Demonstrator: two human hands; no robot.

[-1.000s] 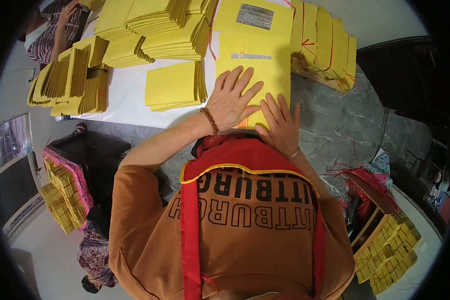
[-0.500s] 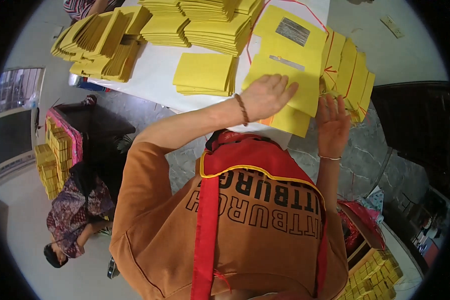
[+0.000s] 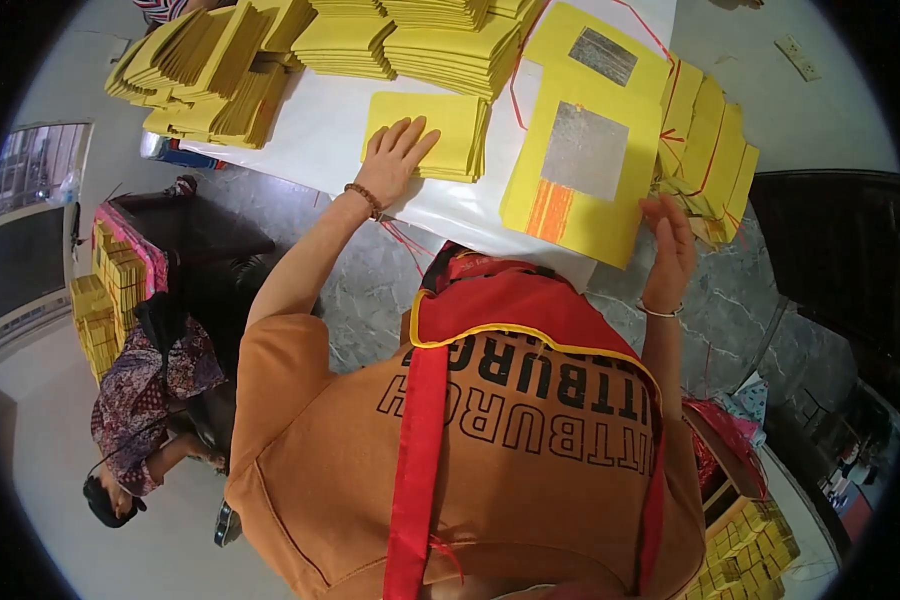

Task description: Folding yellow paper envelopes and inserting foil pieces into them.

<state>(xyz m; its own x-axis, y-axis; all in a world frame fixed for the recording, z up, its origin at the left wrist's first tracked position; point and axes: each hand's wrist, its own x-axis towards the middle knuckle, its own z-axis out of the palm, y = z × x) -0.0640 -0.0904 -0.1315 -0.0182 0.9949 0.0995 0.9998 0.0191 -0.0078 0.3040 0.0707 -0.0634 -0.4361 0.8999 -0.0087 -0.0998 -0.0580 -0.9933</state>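
Note:
My left hand (image 3: 395, 160) lies with fingers spread on a small stack of folded yellow paper (image 3: 440, 125) near the table's front edge. My right hand (image 3: 670, 240) is beside the right edge of some flat yellow sheets (image 3: 610, 230), its fingers loosely bent and nothing visible in them. The top sheet bears a silver square patch (image 3: 585, 150) and an orange stripe block (image 3: 548, 210). Another yellow sheet with a smaller silver patch (image 3: 603, 55) shows behind it.
Piles of folded yellow paper (image 3: 450, 50) fill the back of the white table (image 3: 320, 130); fanned bundles (image 3: 210, 75) stand at left. Red string (image 3: 516, 95) lies near the sheets. Tied yellow bundles (image 3: 715, 150) sit at the right. Another person (image 3: 160, 400) is at left.
My left hand has moved left from the flat sheets onto the folded stack. The top sheet now shows a larger silver square and orange block. My right hand's fingers have bent.

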